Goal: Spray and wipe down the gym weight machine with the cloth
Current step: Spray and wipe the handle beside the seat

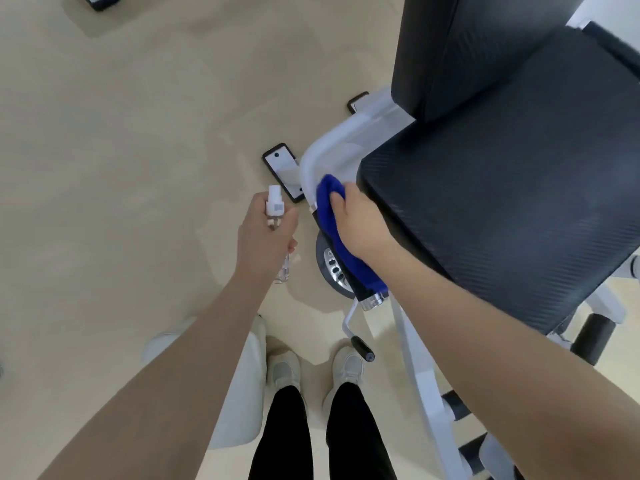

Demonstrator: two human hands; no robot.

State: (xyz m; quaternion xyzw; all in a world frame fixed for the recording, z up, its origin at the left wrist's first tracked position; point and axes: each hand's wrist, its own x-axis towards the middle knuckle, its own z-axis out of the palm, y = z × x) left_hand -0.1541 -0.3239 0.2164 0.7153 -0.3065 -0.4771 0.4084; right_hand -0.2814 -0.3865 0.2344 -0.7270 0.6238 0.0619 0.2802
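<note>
The weight machine has a white tubular frame (323,150) and a black padded seat (502,188) with a black back pad (485,46). A handle bar with a black grip and chrome end cap (372,301) runs down from the frame's bend. My right hand (360,220) grips a blue cloth (332,223) wrapped around that handle. My left hand (266,233) holds a clear spray bottle with a white nozzle (275,202), to the left of the handle and apart from it.
Black-rimmed white foot plates (282,169) of the frame sit on the beige floor (121,150). A round adjustment dial (330,268) lies under the handle. A small black-tipped lever (362,348) sticks out near my shoes (348,367). A white bag-like object (239,393) hangs at my left side.
</note>
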